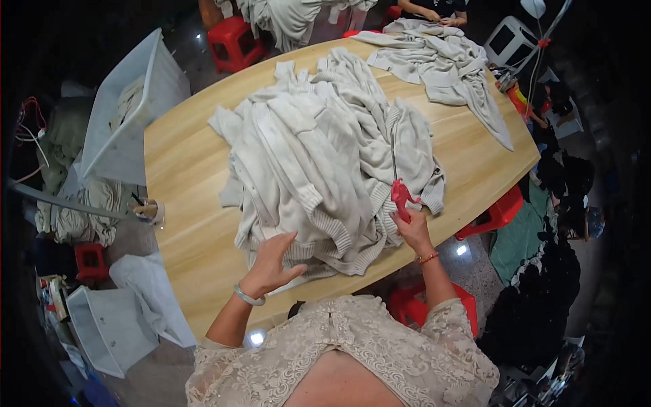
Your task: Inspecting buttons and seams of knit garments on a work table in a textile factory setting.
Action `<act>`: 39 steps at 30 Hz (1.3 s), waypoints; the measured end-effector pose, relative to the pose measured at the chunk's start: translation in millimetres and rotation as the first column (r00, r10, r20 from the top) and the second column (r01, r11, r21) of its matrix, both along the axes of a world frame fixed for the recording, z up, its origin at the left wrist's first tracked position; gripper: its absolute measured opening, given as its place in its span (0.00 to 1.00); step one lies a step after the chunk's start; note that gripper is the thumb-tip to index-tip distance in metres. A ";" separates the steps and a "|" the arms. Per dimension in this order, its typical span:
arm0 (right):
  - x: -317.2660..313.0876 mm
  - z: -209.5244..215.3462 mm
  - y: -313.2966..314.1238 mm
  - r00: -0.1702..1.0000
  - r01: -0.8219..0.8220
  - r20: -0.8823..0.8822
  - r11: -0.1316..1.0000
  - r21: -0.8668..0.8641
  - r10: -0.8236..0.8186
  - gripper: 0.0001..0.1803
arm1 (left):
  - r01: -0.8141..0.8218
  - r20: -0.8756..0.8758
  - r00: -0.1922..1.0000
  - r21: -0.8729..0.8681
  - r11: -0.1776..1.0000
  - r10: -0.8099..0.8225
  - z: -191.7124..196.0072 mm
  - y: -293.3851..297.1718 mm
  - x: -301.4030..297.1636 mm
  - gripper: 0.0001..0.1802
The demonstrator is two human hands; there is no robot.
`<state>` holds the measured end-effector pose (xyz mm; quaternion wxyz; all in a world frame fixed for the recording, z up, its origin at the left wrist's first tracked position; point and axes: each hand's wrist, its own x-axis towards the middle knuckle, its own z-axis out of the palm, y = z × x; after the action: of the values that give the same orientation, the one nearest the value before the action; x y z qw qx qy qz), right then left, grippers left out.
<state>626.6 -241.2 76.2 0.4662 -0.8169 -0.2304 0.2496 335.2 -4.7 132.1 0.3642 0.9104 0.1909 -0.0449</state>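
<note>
A heap of pale grey knitted cardigans (291, 149) with ribbed cuffs and hems lies in front of me on the wooden table. My left hand (271, 263) is open at the heap's near left edge, its thumb apart from the fingers; whether it presses on the knit I cannot tell. My right hand (413, 229) is closed round the handle of a red-handled tool (401, 197) at the heap's right side. A long thin dark shaft points away from me over the knitwear; its exact kind is unclear.
The curved table (193, 224) carries another pile of knitwear (434, 61) at its far right, beside a person's hands (444, 20). White plastic bins (129, 102) stand on the left. Red stools (234, 42) surround the table, and dark cloth (536, 292) lies at right.
</note>
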 end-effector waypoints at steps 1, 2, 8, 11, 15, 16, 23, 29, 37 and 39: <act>11.9 1.9 7.0 0.999 -0.031 -0.019 0.999 0.010 0.031 0.12 | -0.098 0.056 0.993 -0.158 0.983 0.108 2.5 -11.4 17.7 0.51; 21.6 6.1 15.5 0.998 -0.058 -0.035 0.998 0.028 0.059 0.12 | -0.235 0.123 0.954 -0.263 0.936 0.274 -2.9 -23.0 35.2 0.50; 43.4 52.4 93.2 0.964 -0.197 -0.147 0.966 0.165 0.222 0.12 | -0.585 0.486 0.573 -0.322 0.744 0.661 -60.6 -51.2 109.3 0.42; 47.4 79.9 140.0 0.944 -0.267 -0.141 0.942 0.203 0.298 0.15 | -0.575 0.420 0.512 -0.481 0.662 0.749 -62.6 -55.6 111.5 0.31; 62.7 95.5 208.5 0.888 -0.367 0.325 0.928 0.071 0.326 0.24 | -0.533 0.427 0.467 -0.563 0.632 0.774 -61.8 -69.5 111.6 0.26; 50.1 105.9 229.7 0.865 -0.398 0.366 0.914 0.085 0.343 0.26 | -0.545 0.426 0.442 -0.571 0.613 0.789 -62.4 -72.7 110.3 0.26; -13.0 52.7 347.2 0.726 -0.397 0.524 0.894 -0.208 0.445 0.36 | -0.460 0.330 0.406 -0.732 0.503 0.852 -56.0 -94.5 96.0 0.22; 36.4 60.8 341.8 0.865 -0.452 0.245 0.892 0.000 0.438 0.16 | -0.593 0.460 0.268 -0.614 0.521 0.847 -23.0 -59.1 20.1 0.18; 110.7 33.1 159.3 0.860 -0.353 -0.346 0.927 0.126 0.375 0.21 | -0.719 0.424 0.584 -0.125 0.683 0.692 -28.1 -55.9 -29.4 0.17; 115.5 25.5 149.6 0.885 -0.329 -0.317 0.940 0.087 0.340 0.22 | -0.701 0.472 0.644 0.046 0.712 0.603 -44.5 -64.6 -23.2 0.14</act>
<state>742.1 -91.6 101.7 0.4604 -0.7047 -0.2907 0.4549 312.0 -69.3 87.6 0.2824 0.8006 0.4278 0.3104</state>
